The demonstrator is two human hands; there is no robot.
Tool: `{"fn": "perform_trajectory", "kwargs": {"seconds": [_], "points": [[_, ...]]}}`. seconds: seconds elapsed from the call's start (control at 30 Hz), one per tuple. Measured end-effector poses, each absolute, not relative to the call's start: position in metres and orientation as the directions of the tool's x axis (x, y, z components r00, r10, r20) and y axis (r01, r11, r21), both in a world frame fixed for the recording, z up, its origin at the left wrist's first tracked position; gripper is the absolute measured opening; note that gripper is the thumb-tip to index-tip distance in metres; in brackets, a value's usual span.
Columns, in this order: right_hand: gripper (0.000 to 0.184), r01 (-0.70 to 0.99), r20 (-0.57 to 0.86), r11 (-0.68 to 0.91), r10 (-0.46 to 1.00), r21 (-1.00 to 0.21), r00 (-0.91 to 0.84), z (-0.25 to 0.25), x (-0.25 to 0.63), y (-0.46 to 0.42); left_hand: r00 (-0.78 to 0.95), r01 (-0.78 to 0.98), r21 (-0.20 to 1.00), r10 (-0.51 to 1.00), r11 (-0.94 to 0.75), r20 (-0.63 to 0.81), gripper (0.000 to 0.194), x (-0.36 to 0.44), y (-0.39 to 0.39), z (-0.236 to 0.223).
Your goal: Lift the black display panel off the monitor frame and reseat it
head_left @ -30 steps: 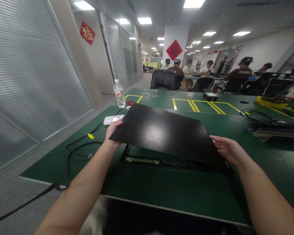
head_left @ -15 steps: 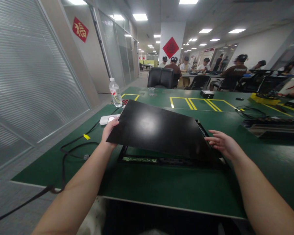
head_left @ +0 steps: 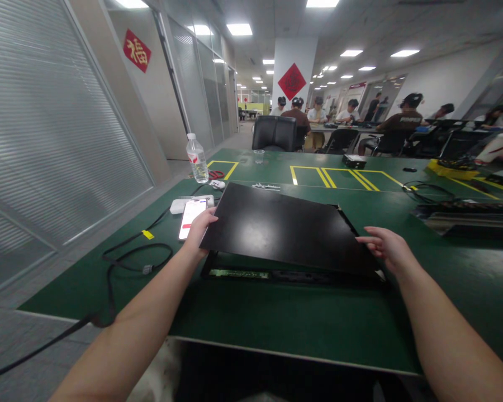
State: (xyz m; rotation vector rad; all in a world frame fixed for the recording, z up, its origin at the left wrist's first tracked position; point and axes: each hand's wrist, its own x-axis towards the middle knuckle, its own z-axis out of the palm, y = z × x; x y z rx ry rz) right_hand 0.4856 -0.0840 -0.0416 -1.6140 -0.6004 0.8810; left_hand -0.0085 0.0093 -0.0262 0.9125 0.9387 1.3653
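Observation:
A thin glossy black screen panel (head_left: 276, 226) is tilted, its left side raised above a black monitor frame (head_left: 230, 274). The frame lies on the green table, and a green circuit strip shows along its front edge. My left hand (head_left: 199, 231) is closed on the panel's left edge, thumb on top. At the right edge, my right hand (head_left: 385, 247) has its fingers stretched out, with the fingertips at or just touching the panel. The panel's low right side rests in or against the frame, and most of the frame's inside is hidden beneath it.
Left of the panel lie a lit phone (head_left: 191, 218), a white box and a black cable (head_left: 140, 254). Behind are a water bottle (head_left: 197, 159), red-handled scissors (head_left: 216, 175) and a plastic cup (head_left: 259, 156). Dark panel parts (head_left: 469, 218) lie right. People sit at far tables.
The panel's left side has come down and shifted right with my left hand, uncovering the phone and small tools behind. My right hand has moved slightly, staying by the right edge.

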Motion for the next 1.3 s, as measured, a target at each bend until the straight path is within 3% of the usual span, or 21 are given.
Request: {"fn": "perform_trajectory", "kwargs": {"seconds": [0.33, 0.63, 0.83, 1.0, 1.3], "points": [[0.024, -0.061, -0.198, -0.199, 0.808, -0.978, 0.555, -0.043, 0.483, -0.084, -0.084, -0.379, 0.924, 0.996, -0.048, 0.017, 0.043, -0.008, 0.008, -0.017], [0.020, -0.050, -0.187, -0.200, 0.763, -0.979, 0.619, -0.040, 0.482, -0.086, 0.027, -0.337, 0.939, 0.998, 0.062, -0.057, 0.068, -0.010, 0.021, -0.034], [0.019, -0.032, -0.177, -0.203, 0.754, -0.979, 0.633, -0.038, 0.477, -0.087, 0.050, -0.335, 0.937, 0.995, 0.099, -0.087, 0.056, -0.009, 0.024, -0.038], [0.021, -0.009, -0.143, -0.179, 0.757, -0.984, 0.638, -0.040, 0.478, -0.085, 0.051, -0.317, 0.946, 0.997, 0.072, -0.059, 0.060, -0.007, 0.015, -0.036], [0.017, 0.184, -0.056, -0.211, 0.788, -0.960, 0.613, -0.048, 0.477, -0.085, 0.092, -0.305, 0.947, 0.993, 0.102, -0.077, 0.055, -0.006, 0.012, -0.036]]}}
